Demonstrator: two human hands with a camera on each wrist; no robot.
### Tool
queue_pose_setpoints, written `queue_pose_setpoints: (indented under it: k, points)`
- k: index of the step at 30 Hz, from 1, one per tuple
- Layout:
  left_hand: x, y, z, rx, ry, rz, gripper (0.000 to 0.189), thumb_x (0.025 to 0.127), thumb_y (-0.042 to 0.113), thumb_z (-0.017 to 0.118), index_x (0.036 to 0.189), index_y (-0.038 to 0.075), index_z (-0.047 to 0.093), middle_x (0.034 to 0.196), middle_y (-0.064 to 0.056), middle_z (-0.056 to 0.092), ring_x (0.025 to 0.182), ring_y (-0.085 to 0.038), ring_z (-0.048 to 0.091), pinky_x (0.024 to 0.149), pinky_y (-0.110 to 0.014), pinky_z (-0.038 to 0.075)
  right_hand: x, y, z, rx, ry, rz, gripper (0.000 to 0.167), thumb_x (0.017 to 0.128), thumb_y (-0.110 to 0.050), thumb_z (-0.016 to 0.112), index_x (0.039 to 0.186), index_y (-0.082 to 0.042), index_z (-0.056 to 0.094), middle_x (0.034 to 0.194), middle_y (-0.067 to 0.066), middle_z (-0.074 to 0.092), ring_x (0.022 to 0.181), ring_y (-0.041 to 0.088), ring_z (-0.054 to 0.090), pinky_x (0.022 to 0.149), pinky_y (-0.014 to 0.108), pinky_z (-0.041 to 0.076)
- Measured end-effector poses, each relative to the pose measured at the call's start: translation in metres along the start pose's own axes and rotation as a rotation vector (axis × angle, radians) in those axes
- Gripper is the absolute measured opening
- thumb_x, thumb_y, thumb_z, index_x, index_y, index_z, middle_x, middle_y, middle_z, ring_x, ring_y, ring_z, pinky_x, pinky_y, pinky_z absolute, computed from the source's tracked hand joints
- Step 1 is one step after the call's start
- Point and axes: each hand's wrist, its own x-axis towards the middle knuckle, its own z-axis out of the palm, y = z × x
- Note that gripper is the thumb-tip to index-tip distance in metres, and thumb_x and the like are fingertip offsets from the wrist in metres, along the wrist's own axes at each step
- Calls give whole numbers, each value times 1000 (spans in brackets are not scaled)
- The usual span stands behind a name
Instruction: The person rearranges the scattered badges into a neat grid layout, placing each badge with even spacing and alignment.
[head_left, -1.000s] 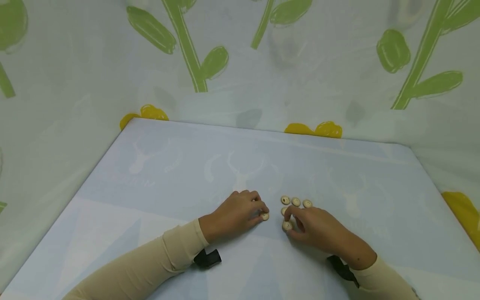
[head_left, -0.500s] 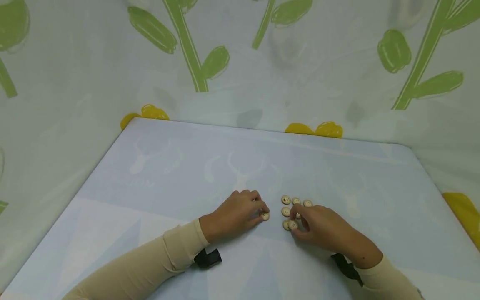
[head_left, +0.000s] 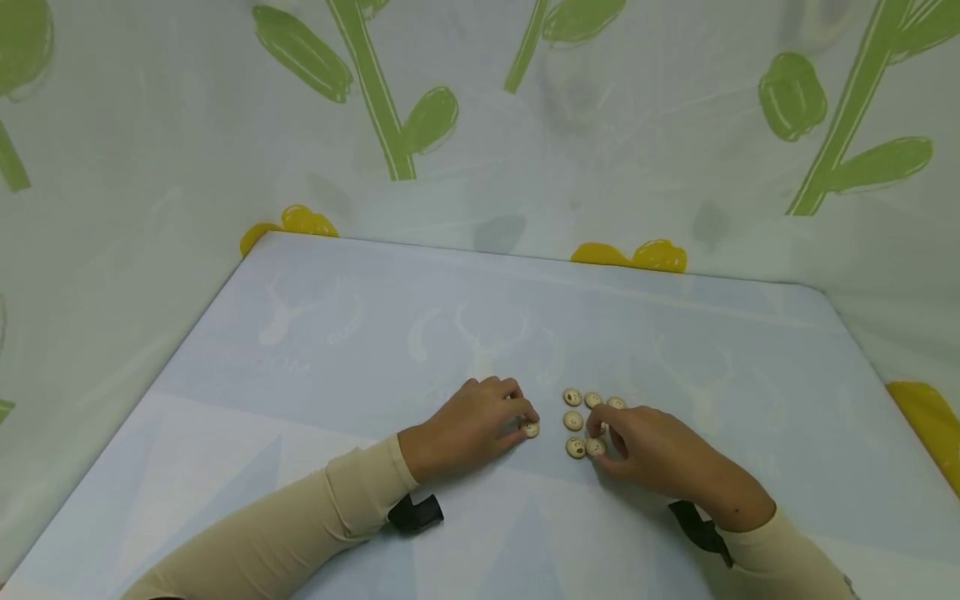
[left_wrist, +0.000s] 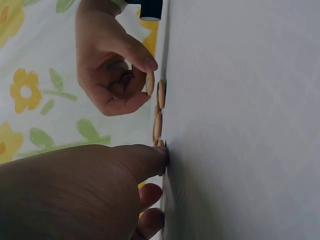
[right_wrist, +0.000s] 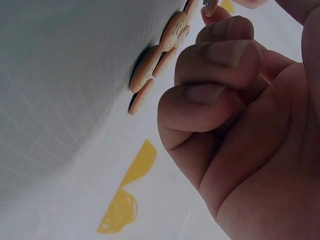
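Observation:
My left hand [head_left: 472, 427] pinches a small round wooden disc [head_left: 531, 429] between thumb and forefinger, low at the tabletop. To its right my right hand [head_left: 652, 450] holds another pale disc [head_left: 596, 447] at its edges with thumb and forefinger. In the left wrist view this held disc [left_wrist: 150, 83] stands on edge, just off the line of discs on the table. A disc with a dark printed mark [head_left: 575, 447] sits directly left of it. Behind lie a disc [head_left: 573, 421] and a back row beginning with a marked disc [head_left: 572, 397]. The right fingers partly cover one disc in the middle row.
The tabletop [head_left: 360, 333] has a pale blue cover with faint deer prints. White cloth walls [head_left: 637, 167] with green plants and yellow flowers stand behind and beside it. Black wrist devices [head_left: 416, 514] sit under both forearms.
My right hand has moved a little to the right with its disc, uncovering the marked disc in the front row. My left hand has stayed in place.

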Motion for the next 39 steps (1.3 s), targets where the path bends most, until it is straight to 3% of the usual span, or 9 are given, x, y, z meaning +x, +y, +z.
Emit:
queue_pose_setpoints:
  k: [39]
  points:
    - [1,0,-1,24,-7,-6,18,94,31,71,111,27,75,103,6,67,90,-11,61,68,-25,41,1,7,1,44,-72,22,24,84,-13,77,99,-22,61,66,-11,47,58,0,40,53,21,36]
